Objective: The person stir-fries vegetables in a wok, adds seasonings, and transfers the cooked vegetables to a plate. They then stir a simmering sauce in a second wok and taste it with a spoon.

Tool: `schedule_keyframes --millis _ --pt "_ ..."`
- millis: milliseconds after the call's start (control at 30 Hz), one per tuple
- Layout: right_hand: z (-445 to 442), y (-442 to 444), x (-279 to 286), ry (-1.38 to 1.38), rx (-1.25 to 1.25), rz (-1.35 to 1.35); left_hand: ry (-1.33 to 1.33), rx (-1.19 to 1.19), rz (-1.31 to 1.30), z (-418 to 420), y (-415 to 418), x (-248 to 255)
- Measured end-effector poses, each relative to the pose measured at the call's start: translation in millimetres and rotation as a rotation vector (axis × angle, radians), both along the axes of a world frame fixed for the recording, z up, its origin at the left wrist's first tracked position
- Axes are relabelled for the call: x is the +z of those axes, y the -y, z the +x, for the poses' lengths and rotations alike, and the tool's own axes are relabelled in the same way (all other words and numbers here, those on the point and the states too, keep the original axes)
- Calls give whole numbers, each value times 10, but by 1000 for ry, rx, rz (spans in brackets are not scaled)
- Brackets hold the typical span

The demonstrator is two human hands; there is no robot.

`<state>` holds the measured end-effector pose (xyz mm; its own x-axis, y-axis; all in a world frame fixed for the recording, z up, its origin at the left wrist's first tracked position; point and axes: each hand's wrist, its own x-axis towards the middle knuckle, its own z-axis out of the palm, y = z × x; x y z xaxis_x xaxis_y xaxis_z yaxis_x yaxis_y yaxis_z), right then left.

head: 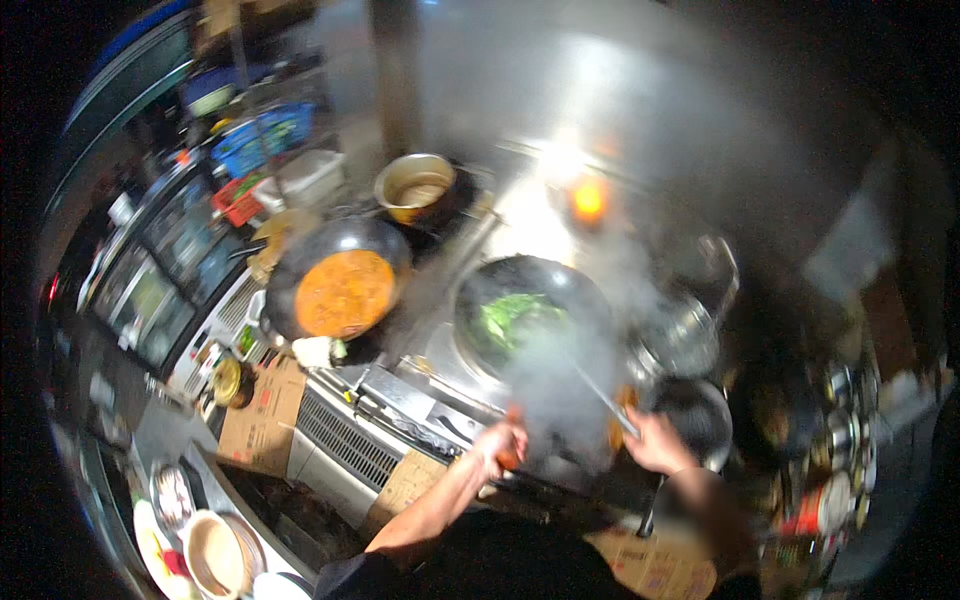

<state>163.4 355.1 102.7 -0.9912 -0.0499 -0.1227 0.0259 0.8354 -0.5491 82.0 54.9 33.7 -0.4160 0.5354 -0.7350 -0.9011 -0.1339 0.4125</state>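
Note:
A dark wok [480, 281] sits on the stove in front of me, with chopped leafy greens [517, 319] inside it. Thick steam hides its near right side. My left hand [504, 446] is closed around a reddish-orange handle [509, 459] at the wok's near side; steam covers where the handle joins. My right hand [661, 444] grips the long metal handle of a cooking utensil [606, 396], which slants into the wok. Steam conceals the utensil's head, so I cannot tell whether it is a ladle or a spatula.
Left of the wok stands another wok [401, 240] of orange stew [345, 294]. A metal pot [416, 184] is behind it. On the right are a dark pan [694, 420] and shiny metal cookware [682, 337]. An orange glow [588, 199] shows at the back. Cardboard [262, 420] covers the left counter.

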Motion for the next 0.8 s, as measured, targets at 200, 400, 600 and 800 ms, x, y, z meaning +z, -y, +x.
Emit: schedule_keyframes --millis 200,400,600,800 --pt "-34 -51 231 255 -22 -180 -26 -188 -78 -198 51 -24" --pt "242 -88 -739 -51 -151 22 -38 -104 74 -88 84 -53" --pt "68 -231 -1425 172 -266 -1089 -191 111 291 -487 104 -728" --pt "-789 594 -1054 235 -568 -753 -321 44 -66 -523 -64 -1147"
